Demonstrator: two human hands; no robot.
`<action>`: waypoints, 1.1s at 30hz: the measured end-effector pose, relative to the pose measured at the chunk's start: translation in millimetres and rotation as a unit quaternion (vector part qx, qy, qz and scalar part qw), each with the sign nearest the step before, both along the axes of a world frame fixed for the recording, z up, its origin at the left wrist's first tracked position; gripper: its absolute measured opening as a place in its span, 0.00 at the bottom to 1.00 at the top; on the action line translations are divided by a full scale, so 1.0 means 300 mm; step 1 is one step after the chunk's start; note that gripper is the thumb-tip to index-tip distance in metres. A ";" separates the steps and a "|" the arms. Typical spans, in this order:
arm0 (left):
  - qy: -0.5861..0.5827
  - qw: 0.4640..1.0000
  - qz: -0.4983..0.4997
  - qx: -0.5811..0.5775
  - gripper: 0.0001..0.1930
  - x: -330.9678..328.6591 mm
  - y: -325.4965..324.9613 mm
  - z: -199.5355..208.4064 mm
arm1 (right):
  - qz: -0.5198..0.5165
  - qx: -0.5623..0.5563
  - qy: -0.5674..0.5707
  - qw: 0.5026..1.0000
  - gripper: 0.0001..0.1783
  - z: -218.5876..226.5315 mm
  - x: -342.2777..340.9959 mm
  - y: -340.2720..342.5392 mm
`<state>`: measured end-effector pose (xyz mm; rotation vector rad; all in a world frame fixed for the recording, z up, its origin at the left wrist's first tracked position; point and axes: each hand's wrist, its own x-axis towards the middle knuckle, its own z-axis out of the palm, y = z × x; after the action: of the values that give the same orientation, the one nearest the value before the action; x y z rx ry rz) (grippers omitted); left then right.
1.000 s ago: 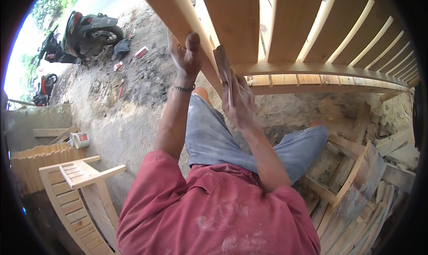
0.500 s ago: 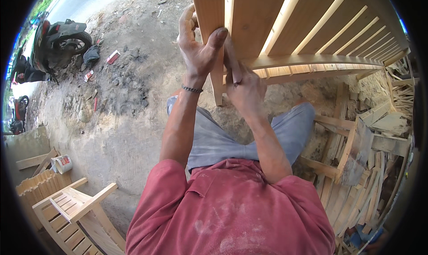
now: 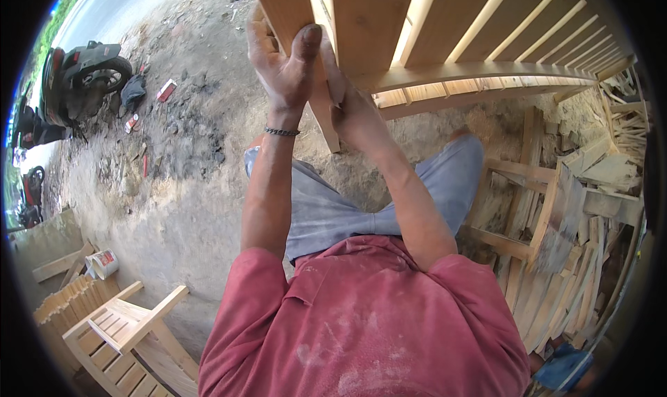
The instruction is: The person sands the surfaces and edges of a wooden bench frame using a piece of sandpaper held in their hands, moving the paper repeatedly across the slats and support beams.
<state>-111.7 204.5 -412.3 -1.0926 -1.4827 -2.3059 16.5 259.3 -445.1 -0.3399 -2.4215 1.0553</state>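
A pale slatted wooden furniture frame (image 3: 479, 70) rises in front of me, with a flat post (image 3: 286, 8) at its near left end. My left hand (image 3: 286, 70) grips that post, fingers round its outer side and thumb laid across its edge. Beside it, my right hand (image 3: 358, 116) is closed against the post's inner edge, its fingers pointing up along the wood. It seems to pinch a thin brownish piece of sandpaper (image 3: 337, 106), mostly hidden by the fingers. The lower end of a leg (image 3: 325, 129) shows between my wrists.
At lower left stands a slatted wooden chair (image 3: 132, 327), near a white bucket (image 3: 102, 263). A wooden frame (image 3: 511, 241) and piled offcuts (image 3: 577, 286) lie to my right. Parked motorcycles (image 3: 83, 77) stand at far left. Part of another person in blue (image 3: 563, 366) shows at lower right.
Both hands and the furniture frame now appear further left and slightly higher in the picture, as the view has shifted. My right hand has moved up closer to my left.
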 end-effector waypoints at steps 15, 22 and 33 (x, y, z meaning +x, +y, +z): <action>0.043 0.998 0.054 -0.012 0.36 -0.014 0.013 -0.022 | 0.015 -0.126 -0.132 0.983 0.40 0.045 -0.022 0.004; 0.031 0.998 0.057 0.004 0.39 0.004 0.032 -0.012 | 0.017 -0.056 -0.035 0.998 0.53 -0.005 0.035 -0.054; 0.030 0.996 0.074 -0.042 0.39 0.004 0.008 -0.017 | 0.017 -0.215 -0.078 0.973 0.42 0.000 0.016 -0.011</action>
<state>-110.5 206.9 -417.5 -1.0251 -1.5922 -2.1110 21.4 256.1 -445.0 -0.5433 -2.3193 1.6266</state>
